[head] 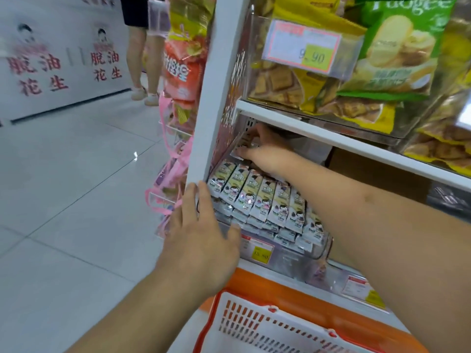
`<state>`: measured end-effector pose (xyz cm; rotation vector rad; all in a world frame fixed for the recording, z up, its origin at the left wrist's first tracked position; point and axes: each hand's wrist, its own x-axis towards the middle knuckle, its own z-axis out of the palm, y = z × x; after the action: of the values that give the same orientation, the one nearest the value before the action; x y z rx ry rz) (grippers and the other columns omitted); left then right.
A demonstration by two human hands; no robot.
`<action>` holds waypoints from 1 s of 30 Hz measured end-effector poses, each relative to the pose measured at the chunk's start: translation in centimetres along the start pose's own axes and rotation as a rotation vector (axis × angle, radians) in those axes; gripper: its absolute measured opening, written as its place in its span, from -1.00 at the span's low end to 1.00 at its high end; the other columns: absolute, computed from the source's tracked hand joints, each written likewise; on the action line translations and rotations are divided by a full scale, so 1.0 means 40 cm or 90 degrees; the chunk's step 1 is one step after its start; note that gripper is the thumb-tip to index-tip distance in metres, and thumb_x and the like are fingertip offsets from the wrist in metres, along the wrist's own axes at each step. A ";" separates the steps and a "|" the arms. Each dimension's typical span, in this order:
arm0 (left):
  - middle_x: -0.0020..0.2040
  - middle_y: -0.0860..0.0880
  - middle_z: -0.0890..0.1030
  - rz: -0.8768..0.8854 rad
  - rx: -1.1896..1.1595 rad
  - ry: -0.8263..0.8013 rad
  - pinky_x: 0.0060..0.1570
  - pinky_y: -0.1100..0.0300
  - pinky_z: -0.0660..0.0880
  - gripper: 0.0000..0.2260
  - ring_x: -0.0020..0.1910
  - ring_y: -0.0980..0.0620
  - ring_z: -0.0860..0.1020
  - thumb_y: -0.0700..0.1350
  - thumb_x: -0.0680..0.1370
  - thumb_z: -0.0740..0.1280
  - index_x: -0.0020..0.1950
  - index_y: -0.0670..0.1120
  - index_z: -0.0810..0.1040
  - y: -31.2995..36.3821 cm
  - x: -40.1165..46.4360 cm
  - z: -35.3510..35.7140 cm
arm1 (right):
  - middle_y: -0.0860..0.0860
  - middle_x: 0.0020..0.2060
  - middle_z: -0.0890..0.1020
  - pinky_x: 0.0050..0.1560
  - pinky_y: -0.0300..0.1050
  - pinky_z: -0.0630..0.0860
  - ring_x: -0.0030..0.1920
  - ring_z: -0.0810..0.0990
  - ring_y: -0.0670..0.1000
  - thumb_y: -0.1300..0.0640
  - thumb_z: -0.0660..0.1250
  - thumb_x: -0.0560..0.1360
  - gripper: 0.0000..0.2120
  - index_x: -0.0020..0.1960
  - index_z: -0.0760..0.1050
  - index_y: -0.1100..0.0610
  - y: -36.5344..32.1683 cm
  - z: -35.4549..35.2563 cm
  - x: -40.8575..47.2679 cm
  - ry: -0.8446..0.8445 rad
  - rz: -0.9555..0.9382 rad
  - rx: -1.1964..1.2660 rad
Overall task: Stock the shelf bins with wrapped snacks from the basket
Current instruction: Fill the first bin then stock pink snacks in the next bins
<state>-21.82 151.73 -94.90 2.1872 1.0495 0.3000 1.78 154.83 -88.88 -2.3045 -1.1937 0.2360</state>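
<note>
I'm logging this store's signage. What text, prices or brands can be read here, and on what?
"脱油花生", twice: white wall panel
"9.90": pink-bordered price tag on the upper clear bin
"15.80", faint: yellow price tag on the lower bin
Green biscuit bag: brand cut off, unreadable
Orange snack bag, small wrapped snacks: too blurred
</note>
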 end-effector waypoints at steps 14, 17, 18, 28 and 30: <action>0.65 0.16 -0.35 0.003 -0.014 -0.002 0.60 -0.11 -0.02 -0.25 0.66 -0.08 -0.19 0.29 0.67 0.06 0.65 0.12 -0.38 0.003 -0.003 -0.013 | -0.04 0.21 0.58 -0.09 -0.10 0.48 -0.01 0.59 0.04 -0.23 0.38 0.56 -0.47 0.47 0.39 -0.09 0.006 0.035 0.009 0.023 -0.037 -0.049; 0.65 0.15 -0.15 0.032 -0.016 0.051 0.57 -0.13 0.12 -0.30 0.64 -0.09 -0.04 0.26 0.67 0.11 0.67 0.07 -0.17 0.018 -0.016 -0.023 | 0.05 0.38 0.56 0.01 -0.11 0.51 0.11 0.60 0.13 -0.21 0.33 0.61 -0.38 0.60 0.26 -0.08 0.010 0.007 -0.061 0.024 -0.067 -0.054; 0.62 0.14 -0.07 0.054 -0.008 0.073 0.54 -0.11 0.17 -0.34 0.62 -0.09 0.01 0.24 0.67 0.12 0.67 0.07 -0.09 0.027 -0.029 -0.026 | 0.04 0.43 0.54 0.06 -0.13 0.49 0.19 0.60 0.12 -0.17 0.32 0.64 -0.39 0.62 0.25 -0.08 0.013 -0.006 -0.094 0.021 -0.071 -0.055; 0.43 0.05 0.35 0.189 0.092 -0.102 0.40 0.01 0.37 -0.58 0.43 -0.03 0.36 0.19 0.68 0.14 0.48 0.04 0.38 0.075 -0.177 0.086 | -0.14 0.30 0.52 0.40 -0.14 0.38 0.37 0.46 -0.09 0.05 0.35 0.64 -0.69 0.38 0.53 -0.03 0.167 -0.107 -0.555 0.055 -0.213 -0.013; 0.37 0.00 0.44 0.177 0.135 -0.199 0.38 -0.02 0.39 -0.57 0.39 -0.07 0.43 0.20 0.67 0.17 0.45 0.01 0.43 0.048 -0.177 0.152 | -0.16 0.21 0.53 0.28 -0.21 0.42 0.25 0.51 -0.12 0.07 0.37 0.63 -0.71 0.34 0.55 -0.04 0.227 -0.089 -0.650 0.017 -0.194 0.015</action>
<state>-22.41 142.58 -97.55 2.4729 0.6293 -0.0369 -5.90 128.43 -92.86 -2.0639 -1.4971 0.1075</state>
